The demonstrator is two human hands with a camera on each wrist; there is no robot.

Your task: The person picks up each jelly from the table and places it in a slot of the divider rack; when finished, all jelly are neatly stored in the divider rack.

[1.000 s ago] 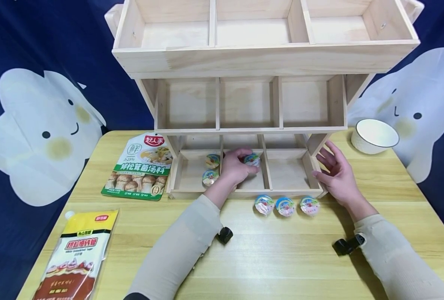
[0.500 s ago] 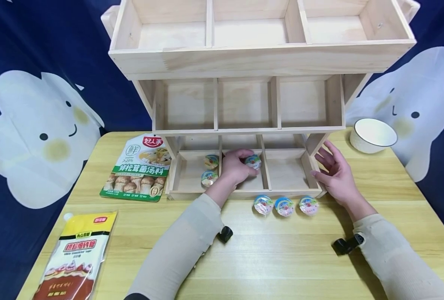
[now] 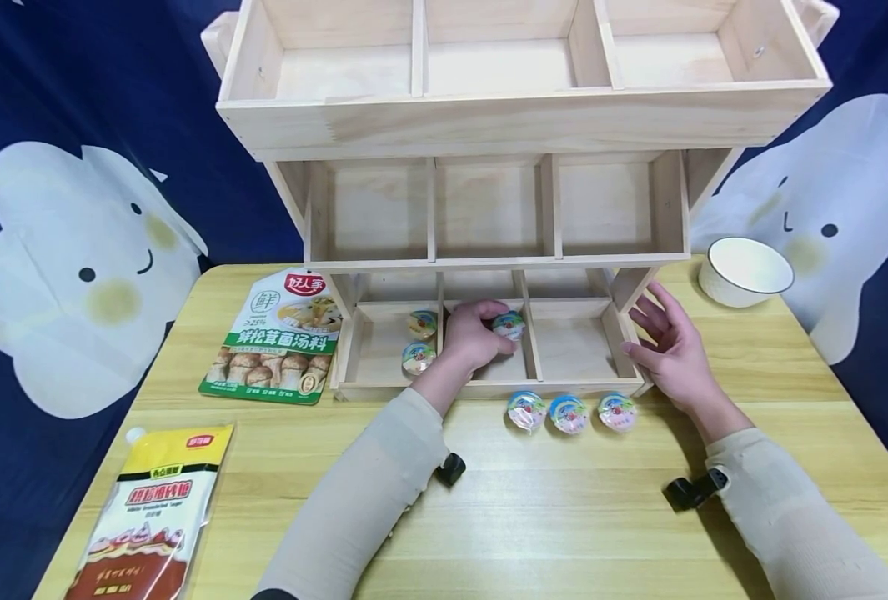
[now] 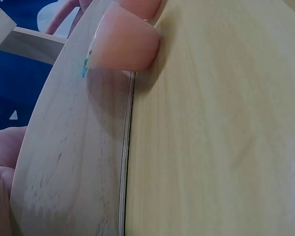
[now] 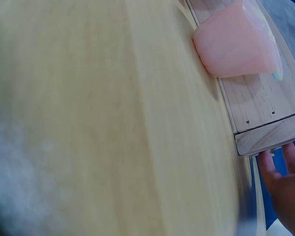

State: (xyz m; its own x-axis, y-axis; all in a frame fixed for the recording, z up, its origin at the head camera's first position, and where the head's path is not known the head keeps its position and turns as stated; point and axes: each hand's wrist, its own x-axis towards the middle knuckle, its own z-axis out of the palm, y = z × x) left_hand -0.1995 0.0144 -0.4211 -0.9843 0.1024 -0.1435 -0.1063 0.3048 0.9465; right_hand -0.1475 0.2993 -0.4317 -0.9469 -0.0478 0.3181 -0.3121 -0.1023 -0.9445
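Note:
My left hand (image 3: 474,335) reaches into the middle compartment of the wooden rack's (image 3: 489,388) bottom tier. Its thumb and fingers hold a small jelly cup (image 3: 509,324) with a printed blue-rimmed lid, near the right divider. Two more jelly cups (image 3: 418,357) sit in the left compartment. At the rack's right end, my right hand (image 3: 672,354) touches the outer side with thumb and fingers relaxed, as the right wrist view also shows. Along the rack's front, three pink jelly cups (image 3: 569,414) lie on the table. The left wrist view does not show the held cup.
A mushroom soup pouch (image 3: 274,337) lies left of the rack, with a yellow-topped sugar bag (image 3: 151,508) nearer me. A white bowl (image 3: 745,273) stands at the back right. The rack's middle tier (image 3: 496,262) and top tier (image 3: 519,125) overhang the left hand.
Within the middle compartment, the left hand's jelly cup has shifted slightly to the right, toward the divider. The right hand stays at the rack's side.

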